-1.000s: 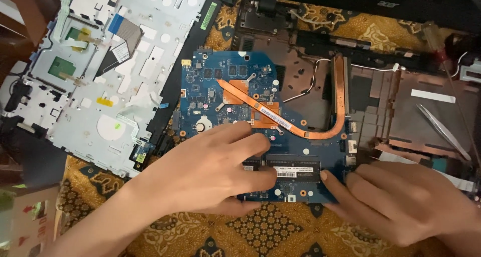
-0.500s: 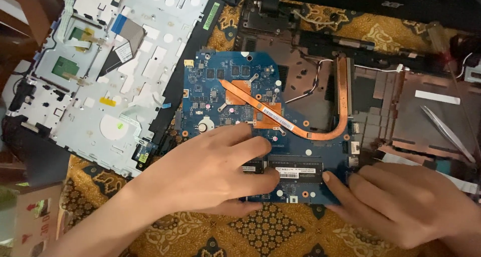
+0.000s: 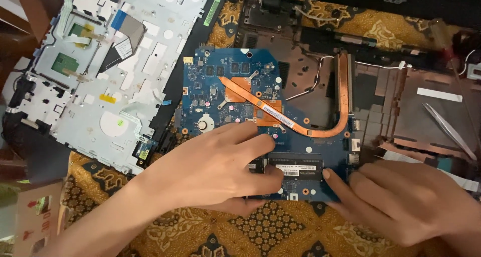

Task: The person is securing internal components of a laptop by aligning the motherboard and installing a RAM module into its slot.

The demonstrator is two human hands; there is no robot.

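Observation:
A blue laptop motherboard (image 3: 220, 86) with a curved copper heat pipe (image 3: 320, 129) lies on a patterned cloth (image 3: 280, 232). A black memory stick (image 3: 295, 165) sits in its slot near the board's front edge. My left hand (image 3: 210, 169) rests palm down on the lower left of the board, thumb and fingertips touching the left end of the memory stick. My right hand (image 3: 401, 199) lies at the board's lower right corner, its fingertips against the right end of the stick. Neither hand lifts anything.
A silver laptop top cover (image 3: 100, 71), turned underside up, lies at the left. The dark bottom case (image 3: 401, 101) lies at the right with metal tweezers (image 3: 448, 129) on it. A small cardboard box (image 3: 37, 217) stands at the lower left.
Both hands stay on the memory stick's ends. My left fingers have curled slightly closer to the stick. The board has not moved.

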